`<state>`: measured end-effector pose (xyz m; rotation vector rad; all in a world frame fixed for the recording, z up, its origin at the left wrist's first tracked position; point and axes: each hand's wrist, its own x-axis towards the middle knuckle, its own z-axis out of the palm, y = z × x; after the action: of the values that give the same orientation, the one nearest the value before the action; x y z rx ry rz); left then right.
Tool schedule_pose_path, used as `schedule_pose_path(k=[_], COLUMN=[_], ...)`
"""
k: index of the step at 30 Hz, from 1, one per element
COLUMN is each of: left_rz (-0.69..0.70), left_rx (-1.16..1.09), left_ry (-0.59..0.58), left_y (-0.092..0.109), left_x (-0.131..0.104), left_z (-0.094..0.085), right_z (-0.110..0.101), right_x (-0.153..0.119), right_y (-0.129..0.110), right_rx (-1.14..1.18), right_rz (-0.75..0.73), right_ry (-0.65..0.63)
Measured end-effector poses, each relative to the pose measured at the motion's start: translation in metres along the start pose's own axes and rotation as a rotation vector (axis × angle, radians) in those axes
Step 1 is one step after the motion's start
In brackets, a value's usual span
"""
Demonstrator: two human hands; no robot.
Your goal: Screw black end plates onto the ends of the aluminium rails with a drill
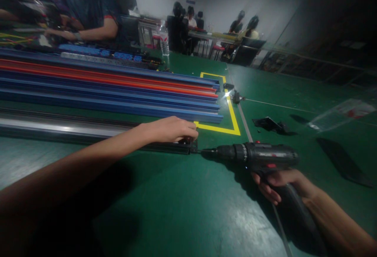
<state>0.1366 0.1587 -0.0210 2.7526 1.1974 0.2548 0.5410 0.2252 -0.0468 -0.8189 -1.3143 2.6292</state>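
Note:
My right hand (279, 182) is wrapped around the grip of a black cordless drill (269, 155) with red buttons. The drill lies level and points left, its thin bit reaching a small black end piece (194, 146). That piece sits at the right end of a long black and silver metal rail (67, 125). My left hand (173, 129) is closed over this end of the rail, fingers curled down by the end piece. The fingertips are partly hidden, and whether the bit sits in a screw cannot be made out.
Blue rails (176, 108) and an orange rail (147, 84) lie behind, their ends within yellow tape (235, 125). Small black parts (272, 125) and a clear plastic bag (341, 115) are at right. A water bottle (164, 39) stands farther back; a co-worker (91, 13) sits across the table.

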Motion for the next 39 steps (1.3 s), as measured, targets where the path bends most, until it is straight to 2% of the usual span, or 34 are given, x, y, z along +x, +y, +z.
schedule_pose_path(k=[14,27,35,39], left_rz=[0.006,0.018,0.018,-0.017], left_rx=[-0.025,-0.057,-0.015,-0.097], left_ry=[0.014,0.049,0.018,0.012], left_y=[-0.0008,-0.0022,-0.0015,-0.0014], left_x=[-0.0004,-0.0014,-0.0008,-0.0010], left_z=[0.0007,0.0029,0.0020,0.0009], right_z=[0.0008,0.0013,0.0044,0.0051], right_x=[-0.0007,0.0026,0.0047,0.0042], right_y=[-0.0006,-0.0018,-0.0048,-0.0048], right_rx=[-0.025,-0.042,-0.100,-0.066], right_rz=[0.006,-0.014,-0.041,-0.036], right_ry=[0.033,-0.060,-0.151,-0.154])
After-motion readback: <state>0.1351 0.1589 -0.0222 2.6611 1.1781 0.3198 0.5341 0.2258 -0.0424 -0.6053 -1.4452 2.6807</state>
